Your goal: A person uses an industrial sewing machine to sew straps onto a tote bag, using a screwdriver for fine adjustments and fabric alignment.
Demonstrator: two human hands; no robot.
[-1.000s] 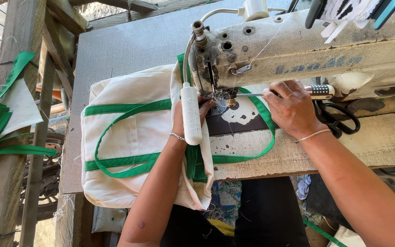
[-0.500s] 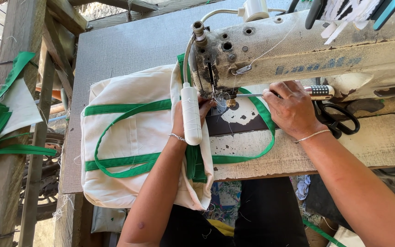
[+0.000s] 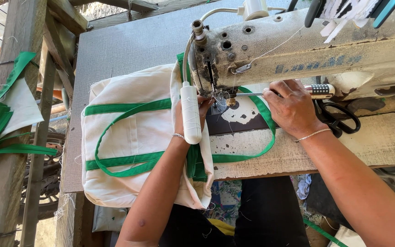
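Work: sewing of a cream cloth bag [image 3: 129,137] with green strap trim [image 3: 129,106] on an old industrial sewing machine [image 3: 298,45].
Bag place: it lies flat on the grey table top [image 3: 129,45], left of the machine head, with its right edge pulled in under the needle area [image 3: 219,98].
Left hand: the left hand [image 3: 197,112] rests on the bag edge just beside the needle, partly hidden behind a white cylindrical lamp [image 3: 191,112]; the fingers seem bent and pressing the cloth down, but how much they pinch I cannot tell.
Right hand: the right hand [image 3: 293,107] is closed around a screwdriver [image 3: 318,90] with a chequered handle, and the thin shaft points left toward the needle area.
Done, as I judge: the green bands are already on the bag body, and the long green handle loop [image 3: 252,151] lies over the wooden bench [image 3: 366,146] at the near side.
Left, as I judge: the seam at the bag's right edge looks not finished, since this part sits at the needle.
Needle: whether it is down in the cloth is too small to see.
Nearby: black scissors [image 3: 339,116] lie just right of the right hand; more green strips [image 3: 1,132] hang at the far left.
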